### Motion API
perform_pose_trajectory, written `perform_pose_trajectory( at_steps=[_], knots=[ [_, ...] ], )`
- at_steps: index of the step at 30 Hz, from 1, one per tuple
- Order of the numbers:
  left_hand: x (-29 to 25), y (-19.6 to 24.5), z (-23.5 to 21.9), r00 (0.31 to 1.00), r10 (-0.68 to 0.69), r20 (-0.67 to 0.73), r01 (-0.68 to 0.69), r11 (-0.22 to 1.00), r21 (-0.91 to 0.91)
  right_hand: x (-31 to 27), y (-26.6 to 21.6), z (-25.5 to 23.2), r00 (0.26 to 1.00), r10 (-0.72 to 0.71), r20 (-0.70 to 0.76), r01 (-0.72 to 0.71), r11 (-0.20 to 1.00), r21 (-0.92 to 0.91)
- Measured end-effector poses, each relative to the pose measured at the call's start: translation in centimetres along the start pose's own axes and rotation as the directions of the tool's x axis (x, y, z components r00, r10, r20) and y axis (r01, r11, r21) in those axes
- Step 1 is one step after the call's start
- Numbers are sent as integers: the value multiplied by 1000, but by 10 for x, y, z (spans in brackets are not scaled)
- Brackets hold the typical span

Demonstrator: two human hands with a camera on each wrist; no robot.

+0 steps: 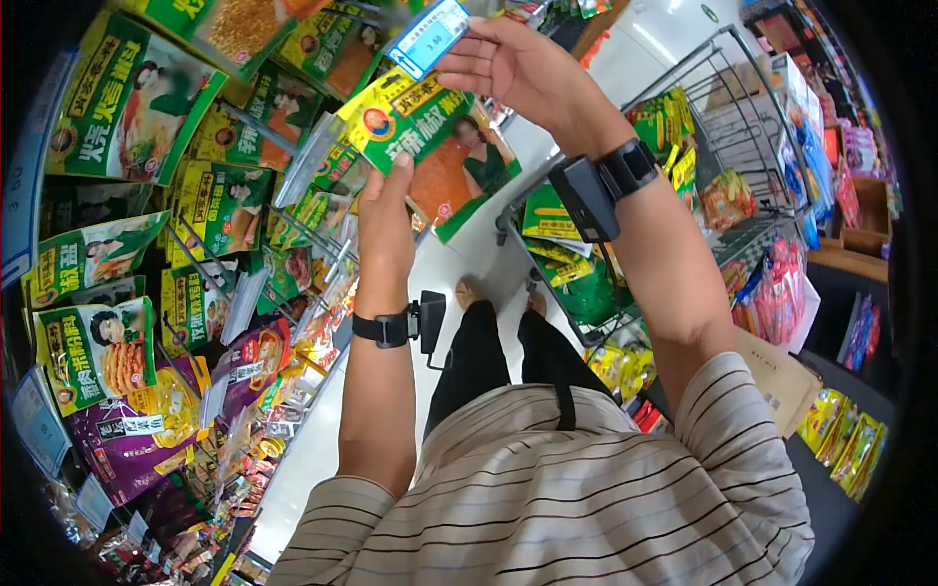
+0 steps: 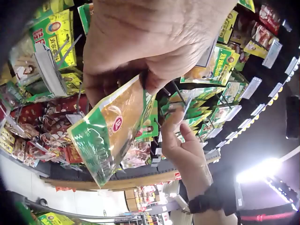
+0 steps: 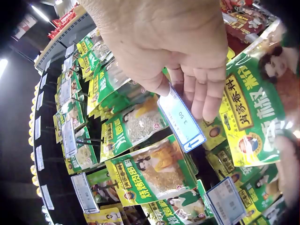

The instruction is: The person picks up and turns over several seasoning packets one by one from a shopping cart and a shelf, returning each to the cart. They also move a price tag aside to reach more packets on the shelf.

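Note:
My left hand [image 1: 387, 220] pinches a green and yellow seasoning packet [image 1: 454, 161] by its edge, thumb on the front. In the left wrist view the packet [image 2: 112, 126] hangs tilted below the left hand [image 2: 154, 37]. At the top, my right hand [image 1: 523, 78] holds a blue-and-white price tag [image 1: 428, 39] reading 3.50 between thumb and fingers. The right wrist view shows this tag [image 3: 182, 119] under the right hand [image 3: 164, 51], in front of hanging packets [image 3: 152, 173]; the held packet [image 3: 255, 103] is beside it.
Hooks with hanging packets [image 1: 127, 103] fill the left side, with shelf price tags [image 1: 39, 420] along the edge. A wire shopping cart [image 1: 743, 117] holding packets [image 1: 552, 210] stands at the right. A cardboard box [image 1: 772, 381] is at lower right.

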State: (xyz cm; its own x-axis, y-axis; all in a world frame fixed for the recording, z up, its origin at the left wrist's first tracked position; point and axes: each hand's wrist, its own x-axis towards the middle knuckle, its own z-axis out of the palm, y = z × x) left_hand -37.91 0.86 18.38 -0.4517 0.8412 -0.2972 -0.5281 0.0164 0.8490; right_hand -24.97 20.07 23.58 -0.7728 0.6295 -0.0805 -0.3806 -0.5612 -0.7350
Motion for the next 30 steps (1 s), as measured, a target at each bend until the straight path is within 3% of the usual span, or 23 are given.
perform_pose_trajectory(
  at_steps=[5, 8, 13, 16, 22, 25, 30],
  knots=[
    [4, -4, -8, 999, -45, 12, 46, 994, -100, -2, -3, -3, 999, 9, 43, -9, 1000, 14],
    [1, -3, -2, 999, -37, 12, 38, 995, -92, -7, -3, 1, 1000, 16, -27, -17, 1000, -23],
    [-2, -16, -15, 997, -70, 15, 70, 997, -9, -15, 3, 0, 999, 17, 51, -18, 1000, 8],
    [-13, -13, -4, 999, -50, 21, 52, 994, -98, -27, 5, -4, 999, 36, 7, -36, 999, -16],
    [-31, -22, -14, 999, -31, 23, 30, 999, 15, -76, 23, -36, 991, 11, -131, -14, 1000, -24],
    [-44, -23, -19, 989, -136, -66, 139, 989, 56, -105, 35, -41, 950, -37, -309, 24, 999, -48],
    [-67, -31, -14, 993, -107, -44, 106, 994, -17, -151, 57, -52, 917, 101, -385, -197, 955, -220]
  ],
)
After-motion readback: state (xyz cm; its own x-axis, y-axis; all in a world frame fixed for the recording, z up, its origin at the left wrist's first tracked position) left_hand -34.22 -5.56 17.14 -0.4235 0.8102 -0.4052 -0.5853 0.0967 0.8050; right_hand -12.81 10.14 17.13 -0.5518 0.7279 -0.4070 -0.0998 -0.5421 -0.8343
